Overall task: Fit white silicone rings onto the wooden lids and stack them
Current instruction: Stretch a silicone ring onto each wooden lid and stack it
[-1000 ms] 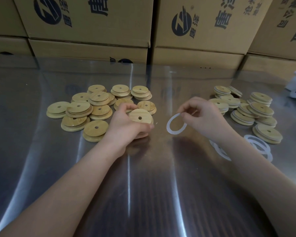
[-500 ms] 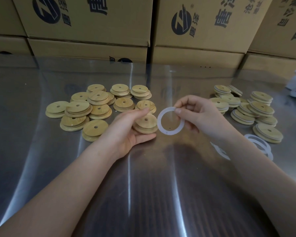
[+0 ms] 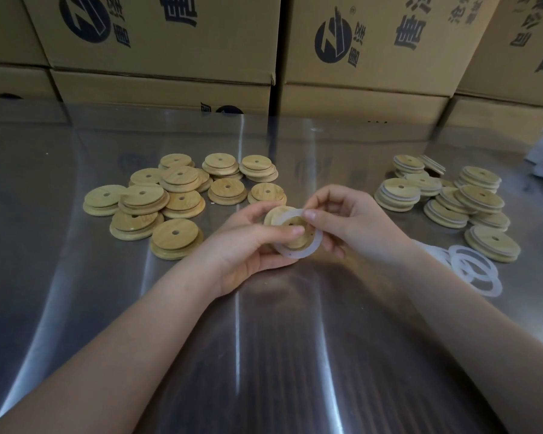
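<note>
So we have both hands meeting at the middle of the surface (image 3: 264, 355), just above it. Our left hand (image 3: 245, 250) grips a wooden lid (image 3: 273, 216), thumb curled across its face and fingers wrapped behind. Our right hand (image 3: 358, 223) pinches the top edge of a white silicone ring (image 3: 315, 242) between thumb and forefinger, and the ring lies tilted against the lid's face, overlapping it; we cannot tell whether any of it is seated on the step. Off beside our left hand sits the pile of bare lids (image 3: 176, 202), loosely heaped. Out past our right hand lie the ringed lids (image 3: 452, 202) in short stacks, with loose rings (image 3: 474, 267) overlapping just near of them. Cardboard boxes (image 3: 170, 42) wall the far side.
</note>
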`<action>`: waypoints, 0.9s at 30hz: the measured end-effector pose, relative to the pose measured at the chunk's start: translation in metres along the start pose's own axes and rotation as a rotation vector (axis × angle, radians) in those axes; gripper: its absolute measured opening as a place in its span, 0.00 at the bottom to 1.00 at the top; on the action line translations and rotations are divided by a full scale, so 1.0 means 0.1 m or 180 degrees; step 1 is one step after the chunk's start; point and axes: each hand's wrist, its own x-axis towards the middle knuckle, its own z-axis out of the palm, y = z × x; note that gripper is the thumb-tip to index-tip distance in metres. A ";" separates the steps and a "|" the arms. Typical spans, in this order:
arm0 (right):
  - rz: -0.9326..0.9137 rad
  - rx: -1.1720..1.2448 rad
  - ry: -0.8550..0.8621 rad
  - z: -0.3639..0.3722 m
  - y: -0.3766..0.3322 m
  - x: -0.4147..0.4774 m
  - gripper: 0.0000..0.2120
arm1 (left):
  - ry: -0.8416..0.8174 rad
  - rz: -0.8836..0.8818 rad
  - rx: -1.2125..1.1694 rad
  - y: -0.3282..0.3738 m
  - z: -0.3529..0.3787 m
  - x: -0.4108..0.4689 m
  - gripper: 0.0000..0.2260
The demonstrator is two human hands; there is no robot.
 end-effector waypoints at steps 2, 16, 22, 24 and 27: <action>-0.0014 0.0020 0.0039 0.01 0.01 0.00 0.05 | -0.0021 0.0052 0.0132 -0.02 0.00 0.00 0.29; 0.0081 -0.0250 0.0485 0.04 -0.01 0.01 0.05 | -0.0245 0.0191 0.0315 -0.03 0.03 0.01 0.18; 0.0088 -0.0228 0.0479 0.02 -0.02 0.02 0.07 | -0.0214 0.0278 0.0345 -0.03 0.03 0.01 0.17; 0.0090 -0.0229 0.0493 0.01 -0.03 0.02 0.07 | -0.0164 0.0407 0.0440 -0.03 0.04 0.00 0.17; 0.0086 -0.0216 0.0518 -0.01 -0.03 0.02 0.07 | -0.0027 0.0710 0.0677 -0.04 0.04 -0.01 0.13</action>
